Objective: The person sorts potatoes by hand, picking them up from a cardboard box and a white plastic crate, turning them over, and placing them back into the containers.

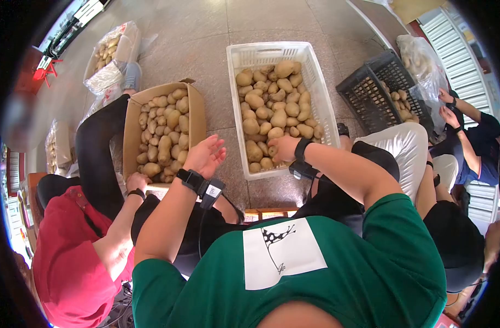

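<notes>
My right hand (284, 148) reaches over the near part of a white plastic crate (326, 117) with potatoes (279, 117) piled inside. Its fingers are closed around a potato (272, 150), which they largely hide. My left hand (206, 156) is held in the air between the crate and a cardboard box (197, 112), palm turned up, fingers apart and loosely bent, with nothing in it. More potatoes (165, 128) fill that box. Both my wrists wear black bands with small devices.
At the left a person in a red shirt (75, 257) rests a hand (136, 182) on the cardboard box's near edge. On the right stands a black crate (365, 93) with potatoes, and another person's hands (449, 109) are by a plastic bag (422, 63). Bagged potato boxes (110, 52) stand far left.
</notes>
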Tool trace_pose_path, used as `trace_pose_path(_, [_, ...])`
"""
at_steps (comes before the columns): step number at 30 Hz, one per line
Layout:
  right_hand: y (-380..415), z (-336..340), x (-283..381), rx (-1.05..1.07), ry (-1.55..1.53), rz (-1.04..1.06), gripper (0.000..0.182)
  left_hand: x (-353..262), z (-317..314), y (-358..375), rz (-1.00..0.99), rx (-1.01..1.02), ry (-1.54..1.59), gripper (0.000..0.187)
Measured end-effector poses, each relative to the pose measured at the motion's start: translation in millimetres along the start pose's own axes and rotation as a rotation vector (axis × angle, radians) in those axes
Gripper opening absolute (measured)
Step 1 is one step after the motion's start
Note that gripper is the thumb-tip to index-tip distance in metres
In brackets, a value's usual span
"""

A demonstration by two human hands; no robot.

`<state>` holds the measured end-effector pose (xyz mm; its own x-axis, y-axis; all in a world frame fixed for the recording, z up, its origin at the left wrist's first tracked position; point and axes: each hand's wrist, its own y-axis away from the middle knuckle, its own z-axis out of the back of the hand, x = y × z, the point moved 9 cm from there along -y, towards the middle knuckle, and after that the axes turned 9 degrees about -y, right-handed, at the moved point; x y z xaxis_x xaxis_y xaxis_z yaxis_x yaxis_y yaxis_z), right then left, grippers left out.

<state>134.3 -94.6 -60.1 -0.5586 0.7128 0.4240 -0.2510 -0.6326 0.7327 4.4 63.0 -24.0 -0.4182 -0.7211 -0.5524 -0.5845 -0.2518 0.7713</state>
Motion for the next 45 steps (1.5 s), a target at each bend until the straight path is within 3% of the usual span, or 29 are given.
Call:
trace_pose_path(15, [-11.0,-19.3,-7.2,0.097,0.041,0.028,0.036,4.7,-0.7,-0.9,0.006,0.002,-0.022,0.027])
trace_pose_path(19, [-11.4,-0.8,-6.5,0.059,-0.344,-0.078,0.033,7.4,-1.3,-3.8,0.015,0.013,-0.010,0.027])
trace_pose_path(20, [-9.5,8.5,10.4,-0.019,-0.264,0.185,0.032,7.9,-0.2,-4.4,0.014,0.004,-0.004,0.027])
trace_pose_path(21, [-4.8,10.8,17.4,-0.008,-0.259,0.195,0.032,8.1,-1.3,-4.1,0.018,-0.001,-0.007,0.029])
trace_pose_path(23, [9.2,27.2,17.0,-0.098,-0.777,-0.042,0.034,8.6,0.0,-6.8,0.014,-0.031,0.003,0.032])
trace_pose_path(32, [37.6,35.0,81.8,0.122,-1.395,0.180,0.039,7.7,-23.9,8.2,0.100,0.103,0.090,0.037])
trace_pose_path(35, [52.0,36.4,106.7,0.247,-1.411,0.322,0.043,2.6,-33.4,14.1,0.093,0.184,0.113,0.038])
trace_pose_path(38, [57.7,37.0,110.4,0.235,-1.309,0.352,0.045,6.5,-29.3,5.1,0.098,0.176,0.215,0.031])
trace_pose_path(40, [57.9,36.9,110.6,0.226,-1.276,0.357,0.045,4.2,-8.5,-6.2,-0.013,0.032,0.085,0.026])
trace_pose_path(45, [51.8,32.6,99.2,0.181,-1.188,0.337,0.042,-2.5,17.6,-11.6,-0.042,-0.085,0.122,0.027])
